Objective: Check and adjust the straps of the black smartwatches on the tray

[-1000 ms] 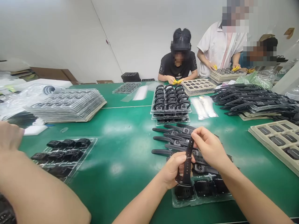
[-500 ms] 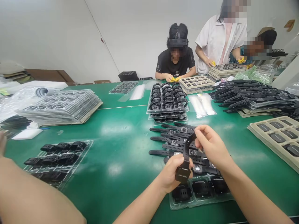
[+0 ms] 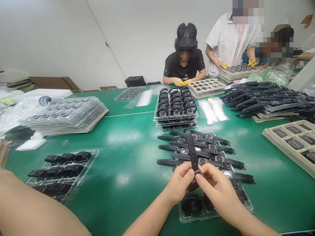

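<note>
Between both hands is a black smartwatch (image 3: 192,150), its holed strap pointing up and away from me. My left hand (image 3: 180,182) is closed around the watch from the left, thumb near the strap's base. My right hand (image 3: 215,186) pinches the band from the right, close to the left fingertips. The fingers mostly cover the watch case. Under and beyond my hands, several watches with straps laid out flat (image 3: 219,159) rest on a clear plastic tray (image 3: 169,219). Closed-up watches (image 3: 192,205) sit in that tray's near pockets.
At left, another clear tray (image 3: 94,154) holds looped watches beside a bare forearm (image 3: 31,200). Stacked trays (image 3: 66,114) stand behind it. Ahead are filled trays (image 3: 176,108) and plastic sleeves (image 3: 214,109). Beige trays (image 3: 273,141) and piled watches (image 3: 268,95) lie right. Co-workers (image 3: 184,62) face the table.
My right hand has come down from the strap's upper end to the band beside my left hand. The strap now stands straighter, and the watch face has turned out of sight.
</note>
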Demonstrator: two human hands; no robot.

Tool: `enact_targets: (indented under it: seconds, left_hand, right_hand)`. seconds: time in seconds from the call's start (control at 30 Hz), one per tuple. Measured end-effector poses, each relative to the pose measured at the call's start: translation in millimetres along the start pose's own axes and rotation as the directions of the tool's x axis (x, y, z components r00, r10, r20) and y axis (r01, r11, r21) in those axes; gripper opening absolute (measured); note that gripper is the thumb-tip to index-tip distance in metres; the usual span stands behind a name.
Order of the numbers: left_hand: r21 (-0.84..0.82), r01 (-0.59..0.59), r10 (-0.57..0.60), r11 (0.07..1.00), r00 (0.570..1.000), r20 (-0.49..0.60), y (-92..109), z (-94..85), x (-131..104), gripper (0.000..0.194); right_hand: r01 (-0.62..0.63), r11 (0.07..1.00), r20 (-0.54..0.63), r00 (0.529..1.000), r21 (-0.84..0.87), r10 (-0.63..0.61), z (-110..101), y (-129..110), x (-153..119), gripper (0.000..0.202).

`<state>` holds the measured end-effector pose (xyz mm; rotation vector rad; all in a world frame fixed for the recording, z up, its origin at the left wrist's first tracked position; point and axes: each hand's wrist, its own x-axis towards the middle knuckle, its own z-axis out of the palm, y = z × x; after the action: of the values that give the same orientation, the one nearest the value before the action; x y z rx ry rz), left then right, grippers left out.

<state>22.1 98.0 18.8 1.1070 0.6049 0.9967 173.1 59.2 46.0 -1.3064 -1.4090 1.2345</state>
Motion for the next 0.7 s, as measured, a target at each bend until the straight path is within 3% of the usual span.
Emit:
enact_targets:
  seconds: [0.23,0.53,0.7]
  left_hand:
    - [-0.101,0.062,-0.067,0.993,0.997,-0.041,5.9,-1.5,1.0,0.048]
    - [-0.095,0.054,-0.058,0.994,0.998,-0.031,9.0,-1.0,0.6,0.047]
    - [-0.077,0.118,-0.115,0.990,0.993,0.035,4.6,-2.9,1.0,0.052]
  right_hand:
    - [-0.023,0.993,0.114,0.993,0.119,0.010,0.9,3.3,-2.1,0.030]
    - [0.022,0.964,-0.066,0.998,0.266,-0.005,8.6,11.5,-3.9,0.034]
    - [0.057,0.957,-0.067,0.997,0.285,-0.040,7.7,13.1,-3.7,0.033]
